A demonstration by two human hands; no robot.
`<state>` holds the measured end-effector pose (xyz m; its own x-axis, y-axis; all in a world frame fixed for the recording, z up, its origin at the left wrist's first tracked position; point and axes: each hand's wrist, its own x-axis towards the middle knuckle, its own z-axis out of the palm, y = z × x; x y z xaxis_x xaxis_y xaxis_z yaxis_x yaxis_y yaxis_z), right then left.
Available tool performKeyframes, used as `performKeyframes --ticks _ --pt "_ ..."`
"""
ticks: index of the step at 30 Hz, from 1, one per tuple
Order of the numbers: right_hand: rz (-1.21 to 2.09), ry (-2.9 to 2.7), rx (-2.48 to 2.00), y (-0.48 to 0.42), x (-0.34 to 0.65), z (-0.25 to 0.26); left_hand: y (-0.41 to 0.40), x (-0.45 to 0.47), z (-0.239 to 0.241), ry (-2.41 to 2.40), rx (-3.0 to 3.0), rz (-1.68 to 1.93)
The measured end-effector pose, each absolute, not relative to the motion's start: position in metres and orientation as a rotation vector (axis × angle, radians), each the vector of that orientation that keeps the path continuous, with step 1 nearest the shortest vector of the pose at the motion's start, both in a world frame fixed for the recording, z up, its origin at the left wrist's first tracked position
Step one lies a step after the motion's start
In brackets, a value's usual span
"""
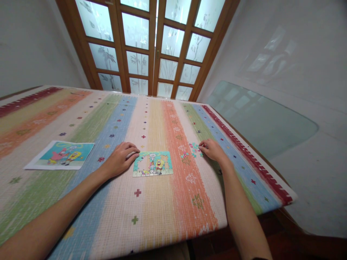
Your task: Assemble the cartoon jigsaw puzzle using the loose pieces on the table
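A small cartoon jigsaw puzzle [153, 163], partly assembled with gaps in it, lies on the striped tablecloth [151, 213]. My left hand [121, 158] rests on the cloth with its fingers curled, fingertips touching the puzzle's left edge. My right hand [212, 149] lies to the right of the puzzle, fingers pinched at a small heap of loose teal and pink puzzle pieces [193, 150]. Whether a piece is between those fingers I cannot make out.
A printed reference picture [61, 155] of the same cartoon lies at the left of the table. Wooden doors with frosted glass panes [151, 47] stand behind the table. The table's right edge [260, 169] runs near a white wall, with a glass sheet [260, 119] leaning there.
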<state>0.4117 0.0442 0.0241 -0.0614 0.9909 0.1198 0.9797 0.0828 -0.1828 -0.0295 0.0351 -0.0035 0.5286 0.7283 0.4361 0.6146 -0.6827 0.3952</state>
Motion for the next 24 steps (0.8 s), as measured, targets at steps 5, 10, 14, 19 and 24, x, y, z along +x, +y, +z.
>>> performKeyframes --ticks 5,10,14,19,24 --pt "0.121 -2.089 -1.972 0.0486 0.4118 0.0199 0.0354 -0.0289 -0.0049 1.137 2.586 0.897" --pt "0.154 -2.051 -1.937 0.0492 0.4105 0.0214 0.0346 -0.0278 -0.0039 1.136 2.600 0.874" --pt "0.204 -2.010 -1.909 0.0488 0.4077 0.0221 0.0334 -0.0274 -0.0029 1.133 2.630 0.864" --pt "0.292 -1.909 -1.885 0.0485 0.4052 0.0181 0.0336 -0.0279 -0.0044 1.109 2.654 0.872" --pt "0.347 -1.810 -1.837 0.0496 0.4053 0.0181 0.0348 -0.0276 -0.0068 1.122 2.693 0.868"
